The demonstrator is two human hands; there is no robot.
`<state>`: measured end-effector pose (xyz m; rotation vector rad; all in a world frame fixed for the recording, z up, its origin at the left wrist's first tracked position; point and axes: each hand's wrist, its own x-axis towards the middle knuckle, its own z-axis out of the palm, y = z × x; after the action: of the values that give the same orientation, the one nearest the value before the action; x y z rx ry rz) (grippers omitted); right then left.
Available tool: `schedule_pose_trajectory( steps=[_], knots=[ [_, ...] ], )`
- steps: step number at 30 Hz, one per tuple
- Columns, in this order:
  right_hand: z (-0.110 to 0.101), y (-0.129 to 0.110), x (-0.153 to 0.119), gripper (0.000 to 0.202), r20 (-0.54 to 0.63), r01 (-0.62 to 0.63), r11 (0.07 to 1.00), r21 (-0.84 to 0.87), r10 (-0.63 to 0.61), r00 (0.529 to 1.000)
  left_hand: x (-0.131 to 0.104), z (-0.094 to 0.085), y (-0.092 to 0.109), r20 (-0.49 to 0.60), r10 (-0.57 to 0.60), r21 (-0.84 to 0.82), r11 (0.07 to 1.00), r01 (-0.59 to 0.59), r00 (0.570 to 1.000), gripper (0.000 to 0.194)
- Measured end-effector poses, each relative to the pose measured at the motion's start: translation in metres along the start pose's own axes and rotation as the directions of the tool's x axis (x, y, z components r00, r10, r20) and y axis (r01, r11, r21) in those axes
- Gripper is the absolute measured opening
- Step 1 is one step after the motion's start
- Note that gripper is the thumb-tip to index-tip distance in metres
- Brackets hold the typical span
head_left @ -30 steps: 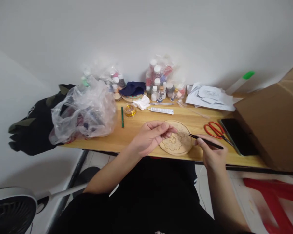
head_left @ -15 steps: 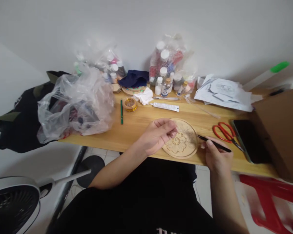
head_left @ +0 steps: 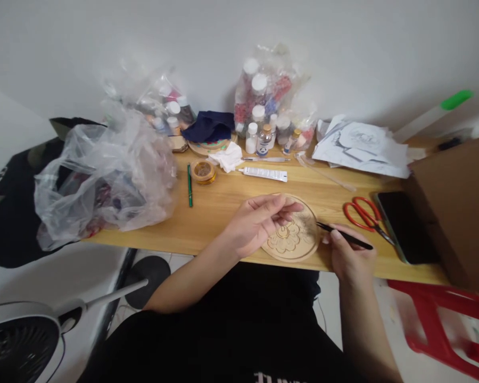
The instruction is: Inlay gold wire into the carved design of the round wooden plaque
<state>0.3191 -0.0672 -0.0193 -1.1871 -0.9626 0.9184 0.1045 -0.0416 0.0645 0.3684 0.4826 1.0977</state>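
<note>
Head view, right fingers (head_left: 340, 242) pinching black tweezers (head_left: 353, 239), left fingers (head_left: 270, 208) curled, hold unclear, over patterned disc (head_left: 298, 244)

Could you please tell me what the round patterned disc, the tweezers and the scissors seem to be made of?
Disc: probably wood, matte and pale tan; grain unreadable. Tweezers: likely metal with a dark coating, being slim and black. Scissors: apparently metal blades, grey; handles perhaps plastic, smooth and orange.

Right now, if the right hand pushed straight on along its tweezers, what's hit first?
Probably the flower-patterned disc; if the black tweezers pass above it, the left hand. Height unclear.
</note>
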Motion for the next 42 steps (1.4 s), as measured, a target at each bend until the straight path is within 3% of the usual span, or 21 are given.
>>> schedule_pose_trajectory(
  steps=[9,13,16,19,21,24,28,33,37,42],
  knots=[
    [0.001,-0.001,0.0,0.022,-0.009,-0.009,1.0,0.005,0.009,1.0,-0.002,-0.001,0.002,0.019,-0.025,0.068,0.997,0.024,1.0,0.025],
    [0.0,0.0,-0.001,0.019,-0.004,-0.007,1.0,0.017,0.007,1.0,-0.006,0.002,0.003,0.024,0.039,0.207,0.978,-0.043,0.999,0.025],
    [-0.002,0.002,-0.001,0.018,-0.001,-0.012,1.0,0.024,0.012,1.0,-0.01,0.004,0.005,0.068,0.201,0.436,0.875,-0.21,0.977,0.014],
    [-0.002,0.002,-0.001,0.018,0.005,-0.017,0.999,0.028,0.017,1.0,-0.013,0.006,0.008,0.155,0.381,0.628,0.674,-0.389,0.911,0.01],
    [-0.001,0.001,-0.001,0.018,0.009,-0.014,0.999,0.029,0.014,1.0,-0.015,0.007,0.009,0.206,0.436,0.67,0.59,-0.451,0.876,0.013],
    [-0.001,-0.001,-0.001,0.018,0.014,-0.007,1.0,0.026,0.007,1.0,-0.017,0.009,0.01,0.223,0.465,0.683,0.552,-0.477,0.857,0.016],
    [-0.001,-0.003,-0.001,0.017,0.021,-0.005,1.0,0.019,0.005,1.0,-0.017,0.01,0.01,0.152,0.415,0.684,0.611,-0.398,0.897,0.01],
    [0.0,-0.003,-0.002,0.017,0.014,-0.002,1.0,0.013,0.002,1.0,-0.016,0.005,0.01,0.139,0.204,0.547,0.8,-0.247,0.969,0.015],
    [0.0,-0.003,-0.002,0.018,0.022,-0.003,1.0,0.011,0.002,1.0,-0.014,0.0,0.009,0.129,0.118,0.453,0.876,-0.164,0.985,0.019],
    [-0.001,-0.003,-0.002,0.016,0.019,-0.006,1.0,0.009,0.006,1.0,-0.014,0.0,0.008,0.148,0.036,0.397,0.913,-0.093,0.988,0.011]
  ],
)
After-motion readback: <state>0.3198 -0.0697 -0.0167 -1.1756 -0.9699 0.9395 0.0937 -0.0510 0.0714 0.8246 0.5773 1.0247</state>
